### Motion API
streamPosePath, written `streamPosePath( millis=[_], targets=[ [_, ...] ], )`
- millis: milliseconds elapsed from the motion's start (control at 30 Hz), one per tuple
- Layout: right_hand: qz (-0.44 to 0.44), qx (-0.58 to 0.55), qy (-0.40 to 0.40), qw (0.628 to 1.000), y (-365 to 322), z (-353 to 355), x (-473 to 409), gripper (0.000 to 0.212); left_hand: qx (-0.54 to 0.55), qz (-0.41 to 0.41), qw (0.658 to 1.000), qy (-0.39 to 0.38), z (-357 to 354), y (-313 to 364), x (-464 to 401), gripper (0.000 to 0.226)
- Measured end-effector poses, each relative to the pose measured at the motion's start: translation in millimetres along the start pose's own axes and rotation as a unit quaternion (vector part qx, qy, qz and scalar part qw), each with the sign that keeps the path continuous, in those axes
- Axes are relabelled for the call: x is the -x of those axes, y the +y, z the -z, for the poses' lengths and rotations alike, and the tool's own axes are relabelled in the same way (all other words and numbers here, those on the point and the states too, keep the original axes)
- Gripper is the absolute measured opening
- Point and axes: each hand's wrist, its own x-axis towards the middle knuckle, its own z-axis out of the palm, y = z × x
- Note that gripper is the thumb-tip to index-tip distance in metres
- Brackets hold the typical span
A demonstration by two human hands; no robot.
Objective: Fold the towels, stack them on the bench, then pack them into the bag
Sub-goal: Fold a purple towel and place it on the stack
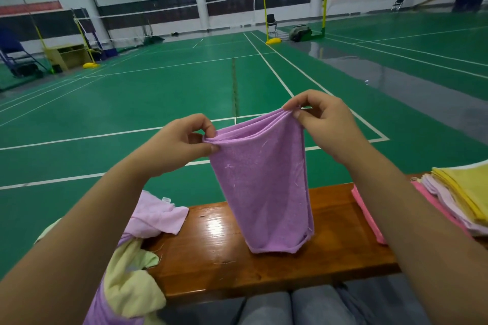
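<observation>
Grey-trousered knees (290,306) sit nearest, before the glossy brown wooden counter (227,240). Both hands, left (182,140) and right (322,119), pinch the top corners of a folded purple terry towel (261,182) hanging above it, beside stacked folded towels (459,200).

Both forearms are bare, no sleeves, behind the left hand (174,144) and right hand (327,124); grey-blue trousers (303,303) below them.

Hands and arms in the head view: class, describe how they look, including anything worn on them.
Both forearms are bare right up to the picture's edge, with no sleeves showing. The left hand and right hand wear no gloves, and no rings, watch or bracelet can be seen. The visible fingernails are short and unpainted.
</observation>
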Motion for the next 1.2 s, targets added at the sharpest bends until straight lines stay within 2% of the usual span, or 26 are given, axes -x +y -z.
streamPosePath(
  millis=[167,300,367,500,600,733,800,833,900,967,1067,1200],
  targets=[
    [0.002,-0.049,-0.01,0.999,-3.2,10.9,1.5,0.029,0.096,-0.054,0.993,0.032,-0.1,7.7,1.6,0.017],
    [0.014,-0.122,-0.026,0.992,-13.6,24.3,1.9,0.03,0.163,-0.111,0.978,0.063,4.8,17.3,6.6,0.025],
    [0.022,-0.132,-0.034,0.99,-17.8,29.0,1.7,0.029,0.161,-0.131,0.977,0.047,6.7,23.4,8.3,0.023],
    [0.02,-0.1,-0.025,0.994,-19.3,25.6,-0.6,0.028,0.121,-0.117,0.983,0.074,3.4,23.7,-0.9,0.04],
    [0.021,-0.09,-0.011,0.996,-18.5,24.7,2.4,0.03,0.095,-0.112,0.985,0.092,-1.4,22.7,-0.3,0.04],
    [0.033,-0.119,-0.016,0.992,-21.8,33.5,14.2,0.03,0.126,-0.136,0.974,0.131,-1.0,27.0,12.9,0.036],
    [0.016,-0.113,-0.025,0.993,-18.7,31.3,13.6,0.028,0.074,-0.088,0.983,0.143,-3.3,23.4,9.5,0.037],
    [0.004,-0.094,-0.03,0.995,-15.0,27.4,10.6,0.028,-0.007,-0.049,0.989,0.139,-5.8,19.1,3.8,0.036],
    [-0.022,-0.04,-0.042,0.998,-2.5,16.2,-0.2,0.028,-0.184,0.02,0.975,0.123,-11.9,7.6,-12.8,0.03],
    [-0.044,0.001,-0.046,0.998,9.6,6.8,-14.1,0.028,-0.248,0.049,0.959,0.131,-16.8,-2.1,-29.9,0.023],
    [-0.043,0.006,-0.012,0.999,15.9,2.9,-34.3,0.028,-0.216,0.048,0.961,0.166,-14.8,-5.6,-48.4,0.013],
    [-0.008,-0.042,0.02,0.999,5.1,14.8,-37.6,0.027,0.028,0.004,0.984,0.176,-7.5,4.8,-41.4,0.02]
  ],
)
